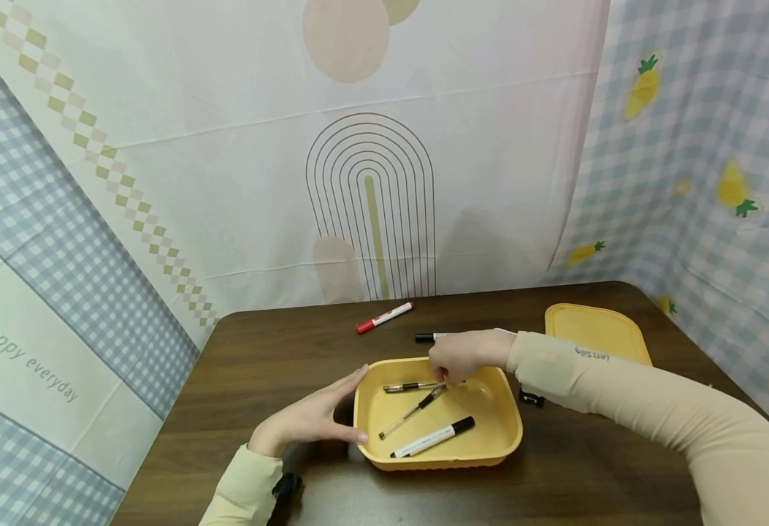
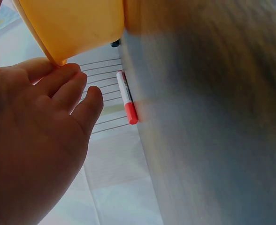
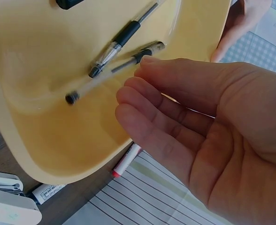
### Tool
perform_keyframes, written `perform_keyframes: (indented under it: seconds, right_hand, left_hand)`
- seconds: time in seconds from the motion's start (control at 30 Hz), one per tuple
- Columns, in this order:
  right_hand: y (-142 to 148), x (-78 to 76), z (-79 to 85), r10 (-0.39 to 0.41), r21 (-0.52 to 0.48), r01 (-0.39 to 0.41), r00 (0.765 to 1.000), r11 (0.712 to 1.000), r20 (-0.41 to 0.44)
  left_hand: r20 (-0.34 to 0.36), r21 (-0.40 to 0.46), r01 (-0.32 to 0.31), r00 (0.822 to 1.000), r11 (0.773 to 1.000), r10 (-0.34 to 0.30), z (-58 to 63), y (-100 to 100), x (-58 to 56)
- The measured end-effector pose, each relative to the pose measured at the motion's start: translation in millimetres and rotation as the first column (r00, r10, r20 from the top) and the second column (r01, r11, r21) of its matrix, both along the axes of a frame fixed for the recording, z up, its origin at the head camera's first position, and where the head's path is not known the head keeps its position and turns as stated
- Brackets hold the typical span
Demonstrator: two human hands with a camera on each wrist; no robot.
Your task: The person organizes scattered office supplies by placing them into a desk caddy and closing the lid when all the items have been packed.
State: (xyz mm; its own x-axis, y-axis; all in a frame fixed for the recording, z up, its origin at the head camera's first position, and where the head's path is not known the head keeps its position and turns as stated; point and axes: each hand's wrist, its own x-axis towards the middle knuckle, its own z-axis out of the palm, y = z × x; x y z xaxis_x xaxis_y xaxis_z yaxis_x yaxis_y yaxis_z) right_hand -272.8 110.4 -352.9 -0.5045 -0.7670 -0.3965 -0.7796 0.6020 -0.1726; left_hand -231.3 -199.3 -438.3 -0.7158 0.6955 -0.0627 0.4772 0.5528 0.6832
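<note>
A shallow yellow plastic box (image 1: 489, 446) stands on the table. Inside lie a white marker (image 1: 426, 443) with a black cap and a clear gel pen (image 1: 400, 421) with a black grip. My right hand (image 1: 459, 354) reaches in over the far rim, its thumb and fingertips pinching a second gel pen (image 3: 117, 69), which crosses the first. The other right fingers curl loosely below the thumb. At the box's left end my left hand (image 1: 315, 415) is spread, thumb at the near corner, fingertips (image 2: 70, 68) touching the rim.
Behind the box lie a red-capped marker (image 1: 385, 318) and a black-capped marker (image 1: 426, 337), the latter partly behind my right hand. A yellow lid (image 1: 597, 332) lies back right. A small black item (image 1: 532, 398) shows beside my right sleeve. A patterned cloth hangs behind the table.
</note>
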Motion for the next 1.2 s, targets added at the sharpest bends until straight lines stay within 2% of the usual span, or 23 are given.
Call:
perform_keyframes:
  seconds: [0.4, 0.67, 1.0, 1.2]
  right_hand:
    - [3.6, 0.5, 4.7, -0.019, -0.036, 0.02, 1.0, 0.999, 0.009]
    - [11.4, -4.9, 23.0, -0.092, -0.095, 0.089, 0.995, 0.992, -0.028]
    - [23.1, -14.5, 40.5, -0.088, -0.162, 0.072, 0.992, 0.984, -0.092]
    - [34.5, -23.1, 49.5, -0.113, -0.218, 0.089, 0.989, 0.972, -0.099]
  left_hand:
    - [0.009, -0.002, 0.002, 1.0, 1.0, -0.002, -1.2, 0.0, -1.3]
    - [-0.003, -0.001, 0.011, 1.0, 1.0, -0.011, -0.9, -0.5, -1.4]
    - [-0.013, -0.008, 0.002, 1.0, 1.0, -0.002, -2.5, 0.3, -1.4]
    - [-0.006, -0.006, -0.008, 1.0, 1.0, 0.008, -1.5, 0.3, -0.5]
